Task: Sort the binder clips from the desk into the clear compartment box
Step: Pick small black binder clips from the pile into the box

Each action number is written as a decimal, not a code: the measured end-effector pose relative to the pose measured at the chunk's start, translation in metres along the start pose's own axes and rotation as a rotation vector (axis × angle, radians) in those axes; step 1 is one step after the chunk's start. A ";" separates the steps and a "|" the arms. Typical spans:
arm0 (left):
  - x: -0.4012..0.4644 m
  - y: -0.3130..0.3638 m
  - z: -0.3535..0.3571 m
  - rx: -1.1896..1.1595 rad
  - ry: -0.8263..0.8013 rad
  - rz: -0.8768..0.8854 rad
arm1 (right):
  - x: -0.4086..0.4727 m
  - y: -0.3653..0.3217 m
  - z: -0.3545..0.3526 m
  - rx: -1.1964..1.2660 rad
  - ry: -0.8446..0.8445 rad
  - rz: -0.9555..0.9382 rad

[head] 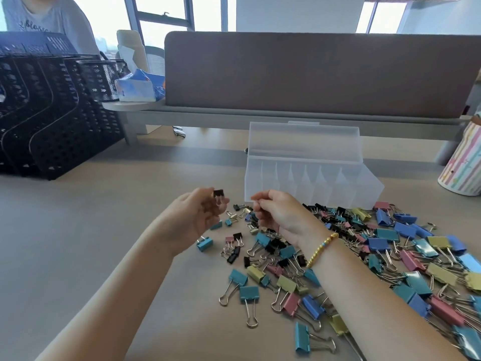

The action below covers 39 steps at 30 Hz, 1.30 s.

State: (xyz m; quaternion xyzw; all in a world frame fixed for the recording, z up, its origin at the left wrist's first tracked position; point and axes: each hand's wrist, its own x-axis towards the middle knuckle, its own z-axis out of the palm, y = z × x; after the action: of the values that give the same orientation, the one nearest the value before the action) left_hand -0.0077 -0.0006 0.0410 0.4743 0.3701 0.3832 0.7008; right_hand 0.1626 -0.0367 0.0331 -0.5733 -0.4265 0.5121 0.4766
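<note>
Before the clear plastic compartment box (309, 175), lid up, on the beige table (78, 230): mixed-colour binder clips (364, 256). Left hand (195, 217) pinches a small black binder clip (218, 194); right hand (278, 214) curled, contents unclear. Brown fabric partition (312, 74) behind box, windows beyond.

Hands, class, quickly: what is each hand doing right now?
Left hand: pinches a small black binder clip at its fingertips, raised above the desk.
Right hand: fingers curled, thumb and forefinger together; whether it holds anything cannot be told.

The binder clips (364, 259) were teal, blue, pink, yellow and black. The compartment box (309, 178) was clear; the cup (463, 162) bore pastel stripes.
</note>
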 end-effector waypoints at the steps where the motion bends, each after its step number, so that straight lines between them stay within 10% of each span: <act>1: -0.002 0.000 0.003 -0.163 -0.009 -0.083 | -0.001 0.001 0.001 -0.166 -0.014 -0.018; 6: 0.002 -0.003 0.011 -0.228 0.004 -0.171 | -0.011 0.004 0.015 -0.928 -0.166 -0.173; 11: -0.001 -0.012 -0.007 1.228 -0.097 0.093 | -0.008 0.012 0.020 -1.264 -0.165 -0.219; 14: -0.005 -0.018 -0.003 1.553 -0.163 0.136 | -0.006 0.014 0.017 -1.264 -0.136 -0.212; 39: -0.001 -0.023 -0.004 1.711 -0.215 0.326 | -0.006 0.021 0.021 -1.554 -0.087 -0.393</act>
State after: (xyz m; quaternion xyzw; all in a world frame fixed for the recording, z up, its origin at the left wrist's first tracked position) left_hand -0.0076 -0.0055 0.0180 0.9177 0.3900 0.0227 0.0721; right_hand 0.1411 -0.0439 0.0135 -0.6351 -0.7724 -0.0029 0.0055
